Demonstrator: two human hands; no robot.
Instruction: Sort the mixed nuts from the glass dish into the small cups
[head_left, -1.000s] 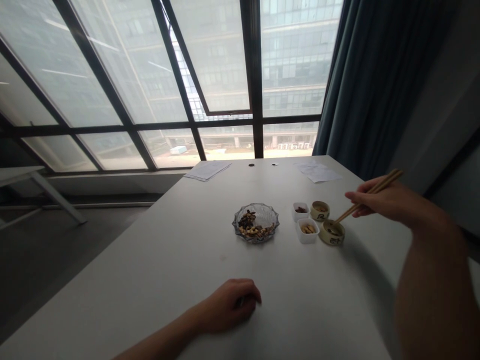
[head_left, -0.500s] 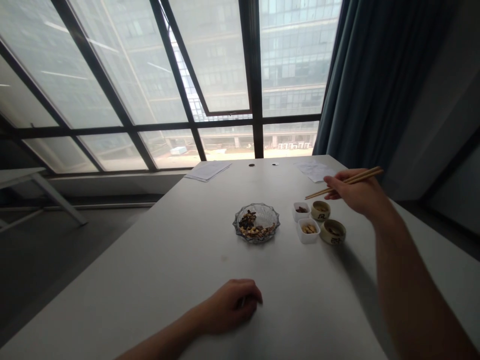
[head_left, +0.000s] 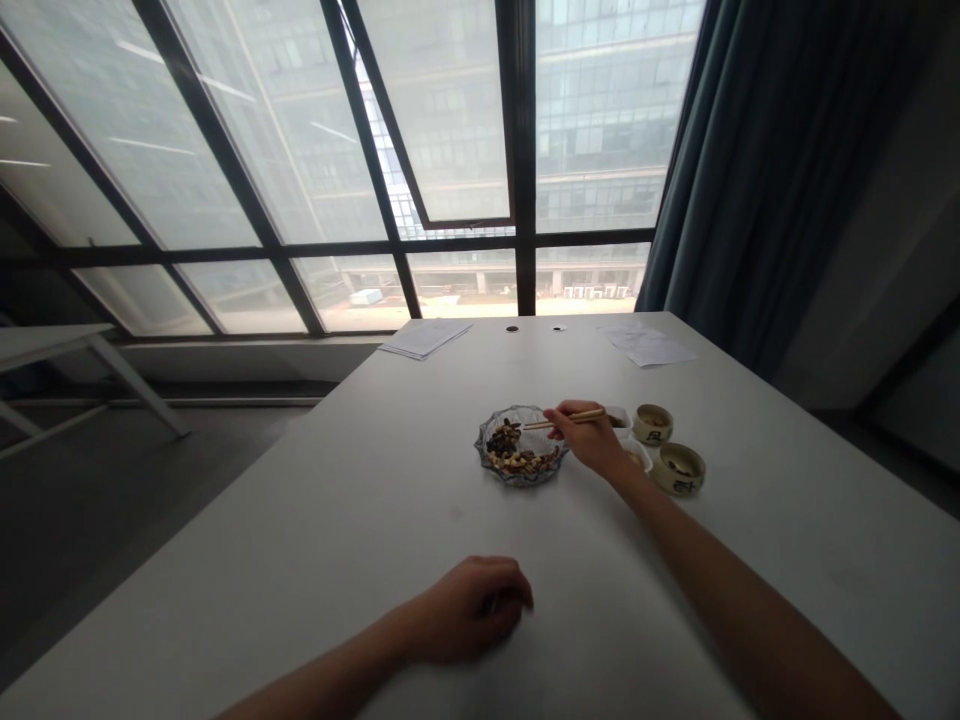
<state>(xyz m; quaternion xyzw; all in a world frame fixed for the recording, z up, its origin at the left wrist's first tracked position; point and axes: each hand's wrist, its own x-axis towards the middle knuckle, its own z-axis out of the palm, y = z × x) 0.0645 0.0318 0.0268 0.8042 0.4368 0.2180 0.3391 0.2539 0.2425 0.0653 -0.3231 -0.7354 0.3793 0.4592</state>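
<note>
Wooden chopsticks (head_left: pixel 577 418) are held in my right hand (head_left: pixel 589 436), their tips over the glass bowl (head_left: pixel 523 482). Dark and pale dried pieces, perhaps nuts or seeds, lie at the left and front inside this clear, scalloped bowl. Whether the tips pinch anything is too small to see. My left hand (head_left: pixel 480 608) rests on the table nearer to me, fingers curled in, nothing visible in them. Right of the bowl, partly behind my right hand, are two white plastic tubs (head_left: pixel 621 422). Beside them stand two small beige cups, the far cup (head_left: pixel 652 424) and the near cup (head_left: pixel 679 470), with bits inside.
The white table (head_left: pixel 360 520) stretches toward the windows. Papers lie at its far left (head_left: pixel 426 338) and more sheets (head_left: pixel 649 343) at its far right. A blue curtain (head_left: pixel 720 180) hangs on the right, and another white table (head_left: pixel 56 345) stands at left.
My right hand has swung left and toward me with the chopsticks, from above the cups to the glass bowl. My left hand stays resting on the table.
</note>
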